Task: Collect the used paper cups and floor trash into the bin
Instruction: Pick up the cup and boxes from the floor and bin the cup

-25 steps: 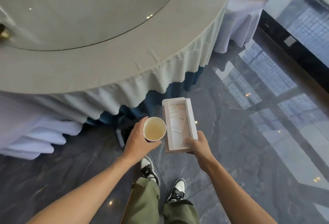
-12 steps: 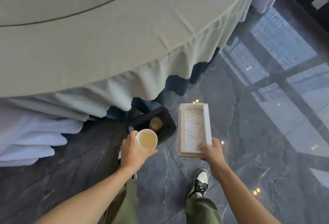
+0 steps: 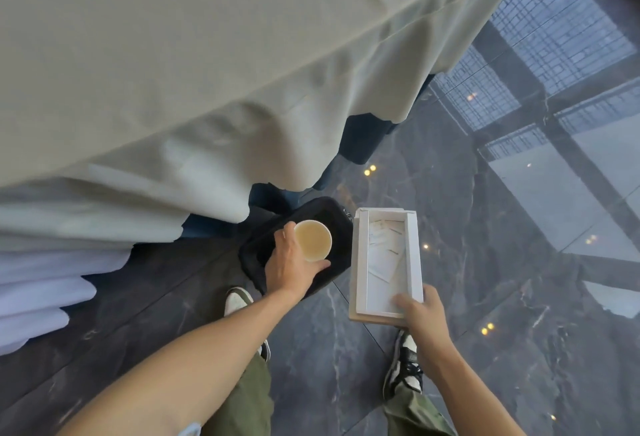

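My left hand (image 3: 290, 264) grips a white paper cup (image 3: 312, 240) by its side, upright, with pale liquid inside. The cup hangs directly over the opening of a black bin (image 3: 332, 214) that stands on the dark floor beside the table skirt. My right hand (image 3: 420, 309) holds the near end of a flat white cardboard box (image 3: 384, 259), open side up, with paper scraps lying in it. The box hovers just right of the bin. The cup hides the bin's inside.
A round table with a pale draped cloth (image 3: 207, 72) fills the upper left, its skirt hanging close behind the bin. Glossy dark marble floor (image 3: 502, 227) spreads to the right. My two shoes (image 3: 405, 363) stand just behind the bin.
I have stepped closer to the table and the bin has come fully into view. My left hand carried the cup forward over the bin's opening. The box moved along beside it.
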`<state>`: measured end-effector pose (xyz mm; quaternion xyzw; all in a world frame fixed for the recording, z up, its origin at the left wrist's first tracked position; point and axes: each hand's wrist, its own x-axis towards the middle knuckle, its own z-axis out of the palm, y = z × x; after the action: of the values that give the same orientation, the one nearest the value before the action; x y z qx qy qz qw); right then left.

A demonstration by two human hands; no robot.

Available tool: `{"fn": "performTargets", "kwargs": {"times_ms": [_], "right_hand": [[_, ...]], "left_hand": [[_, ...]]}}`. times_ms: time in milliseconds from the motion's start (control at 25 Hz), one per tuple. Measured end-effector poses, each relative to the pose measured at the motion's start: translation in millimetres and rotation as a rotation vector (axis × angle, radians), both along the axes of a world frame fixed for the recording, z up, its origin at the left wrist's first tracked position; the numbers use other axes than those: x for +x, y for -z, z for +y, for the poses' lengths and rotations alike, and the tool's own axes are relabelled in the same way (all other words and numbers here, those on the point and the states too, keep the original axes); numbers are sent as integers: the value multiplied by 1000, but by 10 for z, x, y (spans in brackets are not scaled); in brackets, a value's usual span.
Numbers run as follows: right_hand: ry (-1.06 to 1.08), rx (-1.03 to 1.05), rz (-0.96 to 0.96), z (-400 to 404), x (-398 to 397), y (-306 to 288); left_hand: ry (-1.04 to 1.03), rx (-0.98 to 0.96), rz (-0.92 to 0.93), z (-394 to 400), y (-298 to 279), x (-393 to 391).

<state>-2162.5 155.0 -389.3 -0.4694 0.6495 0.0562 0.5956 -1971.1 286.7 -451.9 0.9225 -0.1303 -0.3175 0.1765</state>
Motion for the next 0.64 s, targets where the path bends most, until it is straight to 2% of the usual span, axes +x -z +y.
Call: {"fn": "performTargets", "kwargs": {"times_ms": [200, 400, 640], "right_hand": [[-10, 17, 57, -33, -109, 179], [-3, 20, 51, -37, -124, 280], [18, 28, 37, 39, -3, 177]], "left_hand": [[1, 40, 32, -58, 370, -67], [-26, 42, 76, -105, 500, -77], [-120, -100, 249, 196, 437, -100]]}}
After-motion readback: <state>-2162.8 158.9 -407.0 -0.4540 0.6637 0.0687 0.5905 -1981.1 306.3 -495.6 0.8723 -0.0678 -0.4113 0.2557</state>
